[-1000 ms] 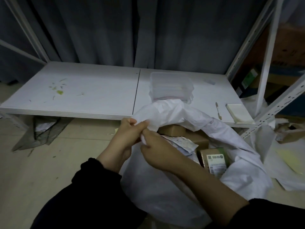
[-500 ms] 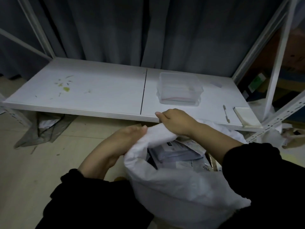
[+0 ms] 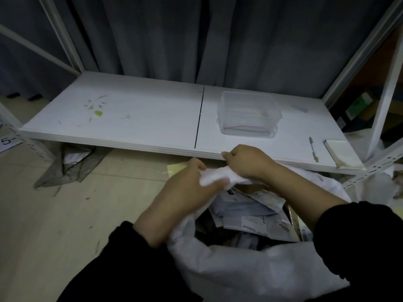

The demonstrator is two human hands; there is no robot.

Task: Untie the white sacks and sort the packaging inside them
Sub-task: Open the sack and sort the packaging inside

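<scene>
Two loose black long sleeves [image 3: 122, 269]

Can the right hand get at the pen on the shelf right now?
Probably, once freed: the pen lies uncovered on the shelf near the right hand, which grips the sack.

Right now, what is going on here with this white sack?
A person is opening a white sack that stands on the floor before a low white shelf. The left hand and the right hand both grip its bunched rim. The mouth gapes, and paper packets show inside.
</scene>
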